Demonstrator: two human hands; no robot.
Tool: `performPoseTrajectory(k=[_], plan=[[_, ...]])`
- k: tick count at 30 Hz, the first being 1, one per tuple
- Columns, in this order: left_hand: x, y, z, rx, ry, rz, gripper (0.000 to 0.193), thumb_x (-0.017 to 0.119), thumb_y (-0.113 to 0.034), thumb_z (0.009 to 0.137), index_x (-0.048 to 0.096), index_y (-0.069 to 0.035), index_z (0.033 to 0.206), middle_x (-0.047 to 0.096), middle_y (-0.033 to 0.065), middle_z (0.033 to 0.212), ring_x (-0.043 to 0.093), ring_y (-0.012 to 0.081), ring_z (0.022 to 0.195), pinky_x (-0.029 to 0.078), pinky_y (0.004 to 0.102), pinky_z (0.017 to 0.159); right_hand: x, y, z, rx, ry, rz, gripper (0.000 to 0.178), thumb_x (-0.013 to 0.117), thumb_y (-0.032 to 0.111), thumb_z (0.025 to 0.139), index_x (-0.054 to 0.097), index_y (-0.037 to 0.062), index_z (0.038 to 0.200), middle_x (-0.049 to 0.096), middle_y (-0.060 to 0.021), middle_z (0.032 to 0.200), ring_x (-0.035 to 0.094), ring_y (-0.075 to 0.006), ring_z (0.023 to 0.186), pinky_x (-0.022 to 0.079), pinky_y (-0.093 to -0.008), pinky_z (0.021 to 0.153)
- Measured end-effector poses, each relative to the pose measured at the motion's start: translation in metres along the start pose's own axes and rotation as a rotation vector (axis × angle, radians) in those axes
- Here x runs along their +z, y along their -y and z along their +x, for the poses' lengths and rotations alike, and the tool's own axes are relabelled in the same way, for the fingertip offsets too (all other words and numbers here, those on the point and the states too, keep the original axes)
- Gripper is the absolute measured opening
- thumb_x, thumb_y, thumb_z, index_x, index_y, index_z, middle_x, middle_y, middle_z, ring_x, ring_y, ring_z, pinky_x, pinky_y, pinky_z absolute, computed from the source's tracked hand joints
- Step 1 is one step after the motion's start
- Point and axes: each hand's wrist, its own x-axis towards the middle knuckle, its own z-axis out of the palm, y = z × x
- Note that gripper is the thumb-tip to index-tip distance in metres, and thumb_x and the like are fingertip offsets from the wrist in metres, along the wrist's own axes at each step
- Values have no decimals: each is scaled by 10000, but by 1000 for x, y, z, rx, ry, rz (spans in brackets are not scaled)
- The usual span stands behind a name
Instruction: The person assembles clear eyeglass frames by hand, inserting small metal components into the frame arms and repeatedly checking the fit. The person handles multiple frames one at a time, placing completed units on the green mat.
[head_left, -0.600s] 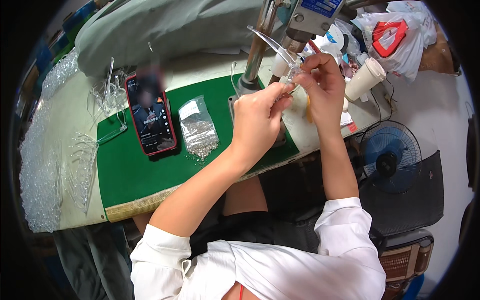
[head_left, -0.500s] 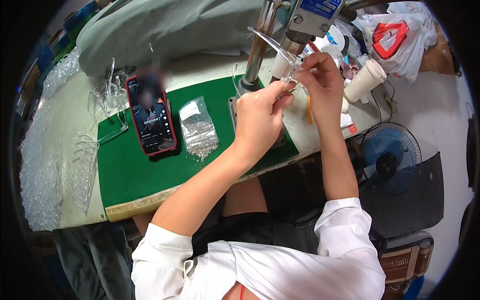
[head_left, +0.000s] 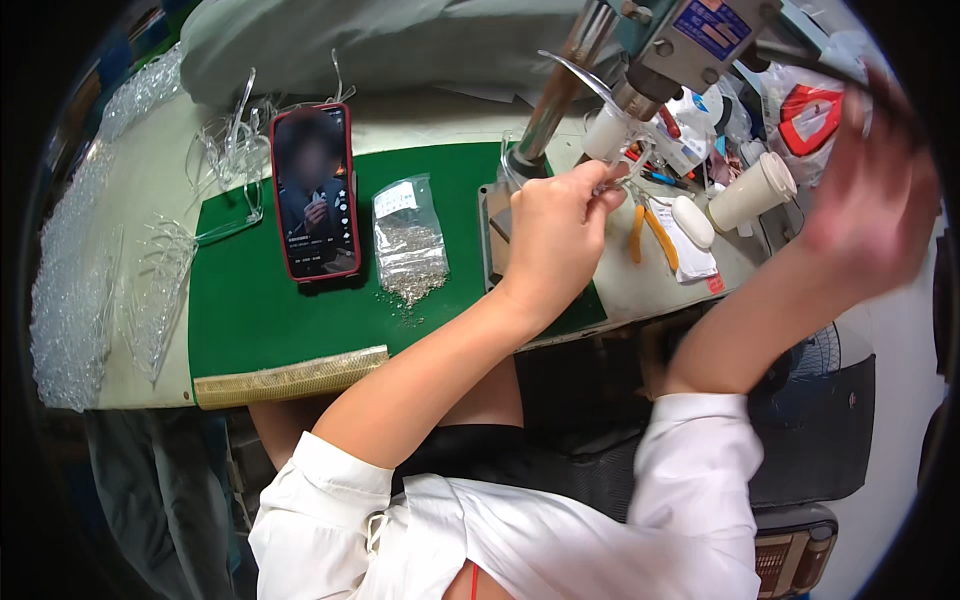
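Observation:
My left hand (head_left: 560, 225) is closed, its fingertips pinching a clear plastic eyeglass frame (head_left: 582, 72) under the white tip (head_left: 604, 134) of a bench press (head_left: 668, 75). One clear temple sticks up behind that tip; the fingers hide part of the frame. Smeared by motion, my right hand (head_left: 865, 215) is raised at the far right, by the dark lever (head_left: 815, 64) of the press. Whether its fingers close round the lever cannot be made out. Left of the press, a clear bag (head_left: 408, 225) spills tiny metal parts (head_left: 415, 285) onto the green mat (head_left: 260, 330).
A phone in a red case (head_left: 353, 200) stands on the mat. Clear eyeglass frames (head_left: 160, 290) and bubble wrap (head_left: 70, 310) lie at the left. Orange-handled pliers (head_left: 655, 238), a white oval case (head_left: 692, 221) and a cream cup (head_left: 755, 195) sit right of the press.
My right hand has let go of the eyeglass frame and swung up and right toward the lever. My left hand keeps hold of the frame. The whole view has shifted a little.

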Motion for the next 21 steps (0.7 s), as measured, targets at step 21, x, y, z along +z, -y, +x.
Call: performPoseTrajectory(k=[21], plan=[[-326, -38, -233, -200, -545, -413, 134, 564, -65, 936, 603, -71, 1065, 674, 154, 1007, 653, 308, 1022, 540, 412, 906, 28, -3, -253, 713, -118, -527, 223, 516, 18, 927, 517, 14, 1150, 512, -56, 1173, 475, -158, 1083, 365, -286, 924]])
